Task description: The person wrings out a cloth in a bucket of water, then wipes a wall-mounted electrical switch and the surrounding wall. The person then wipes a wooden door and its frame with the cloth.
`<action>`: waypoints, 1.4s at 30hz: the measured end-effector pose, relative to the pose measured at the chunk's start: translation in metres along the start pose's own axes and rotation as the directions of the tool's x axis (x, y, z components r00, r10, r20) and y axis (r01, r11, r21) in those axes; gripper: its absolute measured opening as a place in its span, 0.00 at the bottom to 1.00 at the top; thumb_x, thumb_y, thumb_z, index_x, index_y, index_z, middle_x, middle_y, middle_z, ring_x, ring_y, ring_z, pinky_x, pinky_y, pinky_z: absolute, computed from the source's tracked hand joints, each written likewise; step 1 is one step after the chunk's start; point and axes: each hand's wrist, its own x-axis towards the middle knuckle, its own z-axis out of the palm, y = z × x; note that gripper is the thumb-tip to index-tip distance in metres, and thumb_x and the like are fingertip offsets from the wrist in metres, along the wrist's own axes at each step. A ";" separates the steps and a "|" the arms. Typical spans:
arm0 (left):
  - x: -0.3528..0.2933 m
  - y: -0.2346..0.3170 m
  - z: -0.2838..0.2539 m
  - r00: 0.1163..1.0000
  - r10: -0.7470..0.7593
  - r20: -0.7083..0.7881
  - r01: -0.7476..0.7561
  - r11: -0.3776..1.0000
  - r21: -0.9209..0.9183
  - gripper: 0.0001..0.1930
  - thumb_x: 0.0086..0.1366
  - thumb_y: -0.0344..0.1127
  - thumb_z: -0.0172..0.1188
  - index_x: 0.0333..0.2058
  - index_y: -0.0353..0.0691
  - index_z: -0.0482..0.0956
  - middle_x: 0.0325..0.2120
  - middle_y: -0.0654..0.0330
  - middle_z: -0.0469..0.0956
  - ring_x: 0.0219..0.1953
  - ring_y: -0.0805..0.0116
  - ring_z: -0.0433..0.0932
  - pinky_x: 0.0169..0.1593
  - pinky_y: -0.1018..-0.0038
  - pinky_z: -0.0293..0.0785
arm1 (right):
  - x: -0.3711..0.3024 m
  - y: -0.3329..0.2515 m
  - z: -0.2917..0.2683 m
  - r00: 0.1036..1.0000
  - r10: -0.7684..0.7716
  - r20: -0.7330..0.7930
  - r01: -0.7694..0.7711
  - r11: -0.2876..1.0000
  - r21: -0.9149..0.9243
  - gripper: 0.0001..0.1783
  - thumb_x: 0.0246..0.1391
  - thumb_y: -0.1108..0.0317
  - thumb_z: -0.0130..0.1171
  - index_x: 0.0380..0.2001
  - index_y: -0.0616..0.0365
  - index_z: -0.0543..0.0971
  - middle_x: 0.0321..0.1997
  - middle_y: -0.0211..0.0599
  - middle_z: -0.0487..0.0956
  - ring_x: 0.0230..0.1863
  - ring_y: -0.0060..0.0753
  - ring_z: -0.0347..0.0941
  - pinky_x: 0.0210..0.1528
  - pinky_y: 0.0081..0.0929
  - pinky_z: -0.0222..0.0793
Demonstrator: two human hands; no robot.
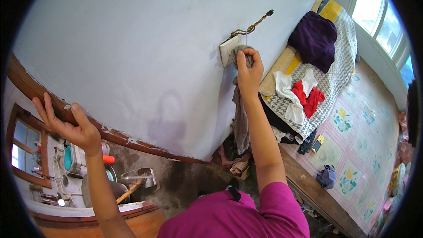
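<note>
My right hand (250,68) is raised to the wall, its fingers closed round a crumpled greyish wad (238,57), which looks like a rag. The wad is against the lower right side of a white switch plate (230,49), covering part of it. A thin cord hangs down beside the plate, above my fingers. Off to the left, my left hand (72,125) has its fingers spread and nothing in it. It is at the brown wooden edge (114,137) of the wall; whether the palm touches it I cannot tell.
Twisted wires (253,27) stick out above the plate. On the right, a bed platform (337,150) carries folded bedding, a purple cloth (313,39), red and white garments, a remote (307,143) and a grey rag (326,177). A wooden-handled dustpan or scoop (139,180) is at lower left, near basins.
</note>
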 end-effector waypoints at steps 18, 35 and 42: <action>-0.002 -0.006 -0.001 1.000 0.000 0.012 0.000 0.999 0.038 0.29 0.70 0.33 0.55 0.67 0.36 0.61 0.73 0.47 0.52 0.75 0.51 0.49 0.76 0.53 0.44 | 0.022 0.018 -0.012 0.994 0.109 0.019 -0.107 0.992 -0.070 0.12 0.60 0.63 0.62 0.36 0.62 0.79 0.33 0.37 0.80 0.36 0.31 0.73 0.44 0.30 0.70; 0.001 -0.002 -0.001 1.000 -0.006 -0.012 0.006 1.000 -0.030 0.26 0.71 0.32 0.50 0.66 0.33 0.64 0.73 0.48 0.51 0.76 0.54 0.47 0.75 0.55 0.43 | -0.034 0.024 0.001 0.938 0.251 0.240 -0.280 0.955 0.096 0.15 0.64 0.61 0.61 0.41 0.63 0.76 0.38 0.35 0.76 0.41 0.27 0.69 0.47 0.24 0.65; -0.001 -0.002 0.000 1.000 -0.017 -0.006 0.017 1.000 -0.012 0.26 0.71 0.32 0.51 0.66 0.35 0.64 0.73 0.49 0.52 0.76 0.54 0.48 0.75 0.54 0.42 | -0.033 0.002 -0.015 0.990 -0.083 0.114 0.105 0.975 -0.196 0.12 0.64 0.66 0.58 0.47 0.60 0.75 0.38 0.46 0.80 0.37 0.47 0.77 0.43 0.38 0.73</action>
